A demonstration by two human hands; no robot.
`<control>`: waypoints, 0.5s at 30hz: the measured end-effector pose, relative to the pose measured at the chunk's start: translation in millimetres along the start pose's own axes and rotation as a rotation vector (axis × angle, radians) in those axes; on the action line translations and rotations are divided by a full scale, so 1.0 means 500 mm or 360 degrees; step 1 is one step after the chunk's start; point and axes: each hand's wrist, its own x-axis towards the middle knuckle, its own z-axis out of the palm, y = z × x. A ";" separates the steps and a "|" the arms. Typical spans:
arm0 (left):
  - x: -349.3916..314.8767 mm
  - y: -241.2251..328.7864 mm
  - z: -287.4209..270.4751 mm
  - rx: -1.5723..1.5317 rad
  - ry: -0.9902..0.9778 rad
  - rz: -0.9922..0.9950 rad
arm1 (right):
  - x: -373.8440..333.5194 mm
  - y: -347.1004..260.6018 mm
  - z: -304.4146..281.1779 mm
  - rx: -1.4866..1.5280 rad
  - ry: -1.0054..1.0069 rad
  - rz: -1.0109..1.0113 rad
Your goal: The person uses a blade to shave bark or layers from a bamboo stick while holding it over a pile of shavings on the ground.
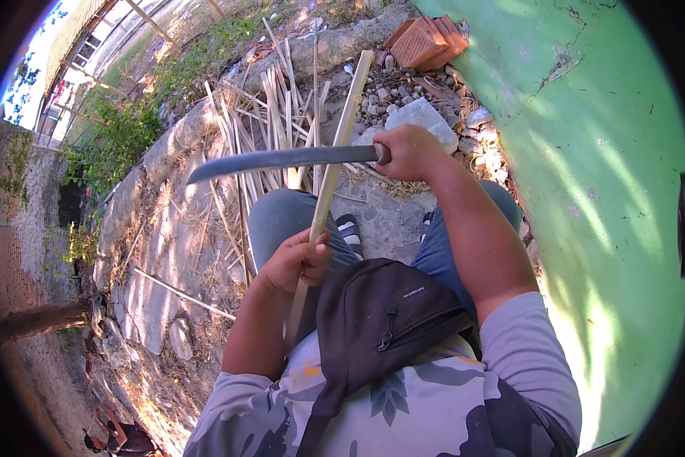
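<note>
My left hand (303,260) is closed round the lower part of a long pale strip (341,145) that looks like split bamboo. The strip slants upward and away from my lap, its lower end by my belly. In my right hand (411,152) is the dark handle of a machete (285,158). Its long grey blade points left and crosses the strip well above my left hand. Whether the edge touches the strip or passes just over it, I cannot tell. A black bag (392,316) lies across my lap.
Many pale strips (281,114) lie heaped beyond my left knee. A whitish stone block (422,126), rubble and stacked orange tiles (426,42) are ahead to the right. A green wall (601,190) runs along my right. At lower left another person (121,438) shows.
</note>
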 end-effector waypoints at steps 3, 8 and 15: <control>-0.003 0.003 0.009 0.0007 0.0054 -0.0007 | 0.001 -0.030 -0.002 -0.0191 -0.0043 -0.0165; 0.006 -0.001 0.011 0.0256 -0.0055 -0.0070 | 0.005 0.082 -0.021 0.0069 0.0216 0.0199; -0.002 -0.001 -0.003 0.0037 -0.0058 -0.0107 | 0.002 0.042 -0.026 0.0053 0.0256 0.0543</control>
